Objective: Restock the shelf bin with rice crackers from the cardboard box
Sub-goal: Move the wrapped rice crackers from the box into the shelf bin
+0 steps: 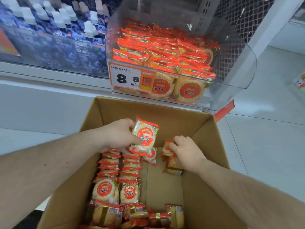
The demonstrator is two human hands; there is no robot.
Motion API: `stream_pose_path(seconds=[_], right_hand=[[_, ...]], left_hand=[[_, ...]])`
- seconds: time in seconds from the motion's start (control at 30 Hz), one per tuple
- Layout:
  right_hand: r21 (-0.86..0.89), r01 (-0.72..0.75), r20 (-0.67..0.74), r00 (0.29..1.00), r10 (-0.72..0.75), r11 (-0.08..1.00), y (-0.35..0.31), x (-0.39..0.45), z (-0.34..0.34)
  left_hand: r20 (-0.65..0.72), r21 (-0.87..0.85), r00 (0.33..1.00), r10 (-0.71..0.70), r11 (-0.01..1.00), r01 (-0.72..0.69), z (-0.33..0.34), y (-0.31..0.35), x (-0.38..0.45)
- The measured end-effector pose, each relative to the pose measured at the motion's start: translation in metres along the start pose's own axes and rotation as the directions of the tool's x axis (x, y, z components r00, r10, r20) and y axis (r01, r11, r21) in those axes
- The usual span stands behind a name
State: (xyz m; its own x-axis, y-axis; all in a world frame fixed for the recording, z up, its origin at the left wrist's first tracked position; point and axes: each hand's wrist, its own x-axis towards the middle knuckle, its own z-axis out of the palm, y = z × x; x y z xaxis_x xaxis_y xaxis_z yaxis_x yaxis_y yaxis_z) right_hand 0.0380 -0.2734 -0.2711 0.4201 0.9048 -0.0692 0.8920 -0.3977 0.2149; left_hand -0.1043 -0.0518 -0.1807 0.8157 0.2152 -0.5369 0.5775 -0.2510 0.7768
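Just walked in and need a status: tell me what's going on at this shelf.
A person is restocking rice crackers. The left hand holds a few packets lifted above the cardboard box, while the right hand grips more packets down inside it. The clear shelf bin above is already well filled. Rows of packets remain in the box.

Shop aisle, white tiled floor

The floor [267,126] was pale glossy tile under even light. A white shelf [49,76] carried blue-labelled bottles [57,19] behind a clear panel; dark mesh [239,19] backed the unit beside a white upright [272,25].
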Motion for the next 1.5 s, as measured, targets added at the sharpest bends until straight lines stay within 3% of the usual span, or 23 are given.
stream_pose_path(seconds=[0.07, 0.13, 0.3, 0.47, 0.9, 1.03, 1.3, 1.5], right_hand=[[0.01, 0.147, -0.268, 0.953, -0.139, 0.989, 0.008, -0.007, -0.04], [-0.046, 0.239, -0.466, 0.854, -0.233, 0.97, 0.015, -0.017, -0.069], [-0.074, 0.247, -0.738, 0.639, -0.22, 0.966, 0.016, -0.043, -0.127], [-0.081, 0.238, -0.846, 0.497, -0.193, 0.968, 0.007, -0.053, -0.151], [-0.019, 0.043, -0.954, 0.298, -0.032, 0.999, -0.001, -0.043, -0.18], [0.004, 0.109, -0.952, 0.304, -0.029, 0.994, -0.018, -0.04, -0.184], [0.213, 0.359, -0.842, 0.54, -0.016, 0.909, -0.035, -0.031, -0.178], [0.225, 0.429, -0.807, 0.586, -0.079, 0.875, -0.038, -0.039, -0.175]], left_hand=[[-0.016, 0.032, 0.998, 0.055, 0.998, -0.055, -0.01, 0.011, -0.012], [-0.019, 0.034, 0.995, 0.103, 0.994, -0.102, -0.019, 0.019, -0.027], [-0.073, -0.024, 0.974, 0.213, 0.976, -0.215, -0.035, 0.041, -0.056], [-0.127, -0.11, 0.953, 0.277, 0.951, -0.291, -0.043, 0.055, -0.072], [-0.102, -0.363, 0.952, 0.288, 0.881, -0.305, -0.013, 0.064, -0.078], [-0.078, -0.386, 0.942, 0.325, 0.862, -0.329, 0.004, 0.066, -0.078], [-0.009, -0.554, 0.926, 0.377, 0.77, -0.318, 0.014, 0.063, -0.075], [0.062, -0.62, 0.931, 0.359, 0.745, -0.246, 0.013, 0.066, -0.08]])
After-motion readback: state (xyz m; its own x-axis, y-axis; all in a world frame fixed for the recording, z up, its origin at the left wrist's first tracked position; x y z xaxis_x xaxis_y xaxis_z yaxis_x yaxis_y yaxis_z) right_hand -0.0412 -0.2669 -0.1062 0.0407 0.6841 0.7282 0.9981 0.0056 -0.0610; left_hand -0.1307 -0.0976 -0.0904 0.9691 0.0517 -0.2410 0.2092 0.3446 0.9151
